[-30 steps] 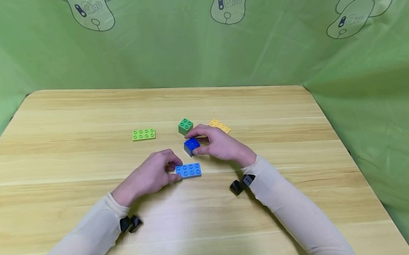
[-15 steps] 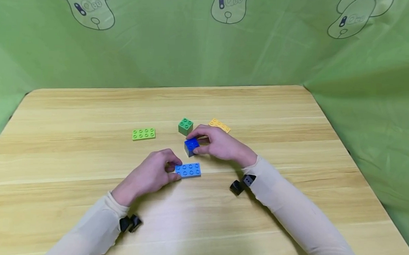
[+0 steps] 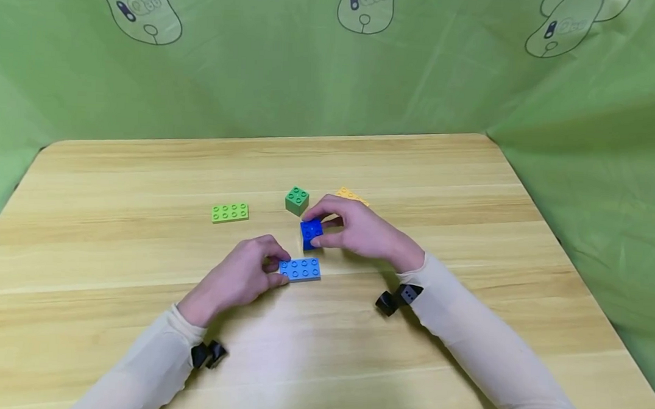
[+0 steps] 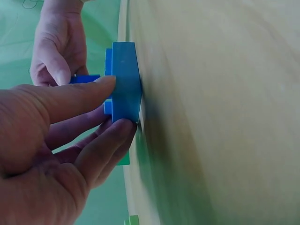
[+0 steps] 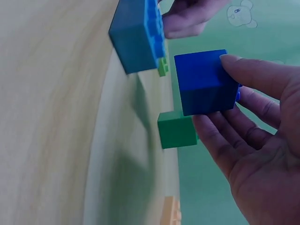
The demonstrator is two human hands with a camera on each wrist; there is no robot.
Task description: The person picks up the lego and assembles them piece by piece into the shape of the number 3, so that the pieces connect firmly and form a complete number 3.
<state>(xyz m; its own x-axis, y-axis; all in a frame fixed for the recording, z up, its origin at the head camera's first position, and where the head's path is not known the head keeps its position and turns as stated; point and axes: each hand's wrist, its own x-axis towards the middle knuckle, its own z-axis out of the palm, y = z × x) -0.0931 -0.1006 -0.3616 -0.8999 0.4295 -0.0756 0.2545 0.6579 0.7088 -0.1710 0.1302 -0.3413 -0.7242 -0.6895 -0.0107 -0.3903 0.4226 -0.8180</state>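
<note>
Between thumb and fingers my left hand (image 3: pixel 240 274) grips the left end of a light blue eight-stud building brick (image 3: pixel 303 269), studs up, low over the table. A dark blue four-stud brick (image 3: pixel 311 233) is pinched in my right hand (image 3: pixel 367 230), just behind the light blue one. In the right wrist view the dark blue brick (image 5: pixel 206 82) hangs clear of the tabletop, apart from the light blue brick (image 5: pixel 136 37). The left wrist view shows my left thumb on the studded side of the light blue brick (image 4: pixel 124 82).
A green four-stud brick (image 3: pixel 297 201) stands behind the dark blue one. Farther left lies a flat lime brick (image 3: pixel 230 213). Part of a yellow-orange brick (image 3: pixel 352 196) shows behind my right hand. Green cloth (image 3: pixel 256 85) hangs along the table's back edge.
My right hand has shifted slightly to the right with the dark blue brick, which has turned a little. My left hand keeps its grip on the light blue brick, almost unmoved.
</note>
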